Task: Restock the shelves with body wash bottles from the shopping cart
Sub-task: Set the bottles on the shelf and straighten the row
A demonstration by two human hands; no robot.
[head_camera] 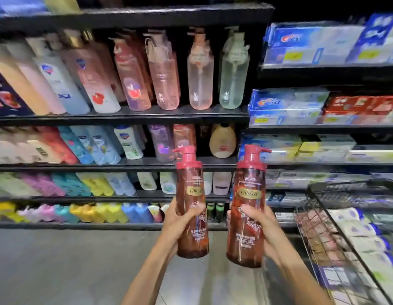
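Observation:
I hold two matching brown-red body wash bottles with red pump caps upright in front of the shelves. My left hand grips the left bottle around its middle. My right hand grips the right bottle the same way. Both bottles hang in the air at the height of the lower shelves, apart from them. The black wire shopping cart stands at the lower right, with more reddish bottles visible through its mesh.
The shelves on the left hold several rows of body wash and shampoo bottles. A dark gap shows on the second shelf, left of a tan bottle. Toothpaste boxes fill the shelves on the right. Grey tiled floor lies below.

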